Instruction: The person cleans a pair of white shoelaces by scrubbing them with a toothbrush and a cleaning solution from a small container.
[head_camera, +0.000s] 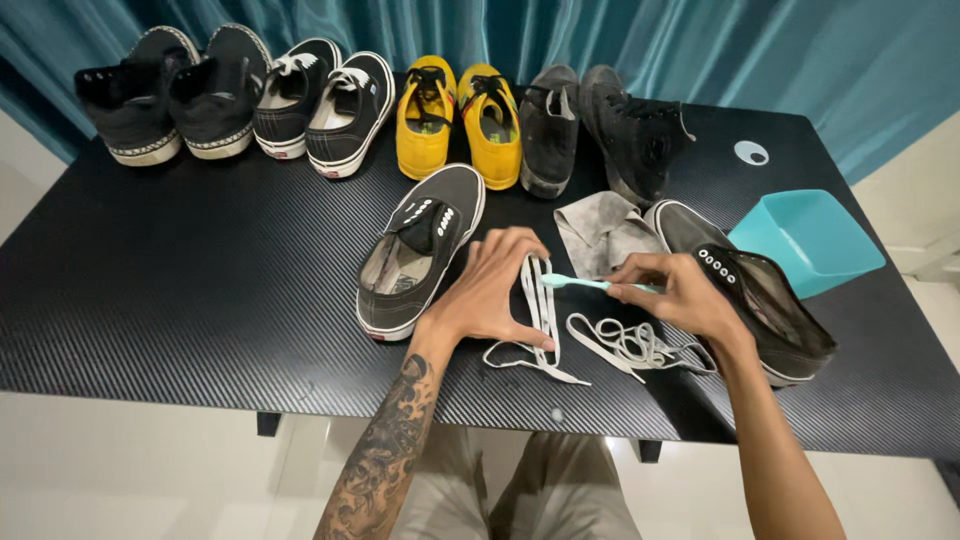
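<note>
1. My left hand (495, 290) lies spread flat, pinning a white shoelace (540, 310) to the black table (200, 270).
2. My right hand (680, 292) pinches a light-blue toothbrush (585, 284), its head over the lace.
3. I judge scrubbing is under way; next calls for short strokes along the pinned stretch, between the two laceless shoes.

Shoes (420, 250): ten. Laces (540, 310): two. Toothbrush (590, 284): one. Cloth (605, 232): one. Tub (805, 240): one.

A flat white shoelace (541, 300) lies folded under the left fingers, a slim turquoise toothbrush (588, 284) pinched level across it.
</note>
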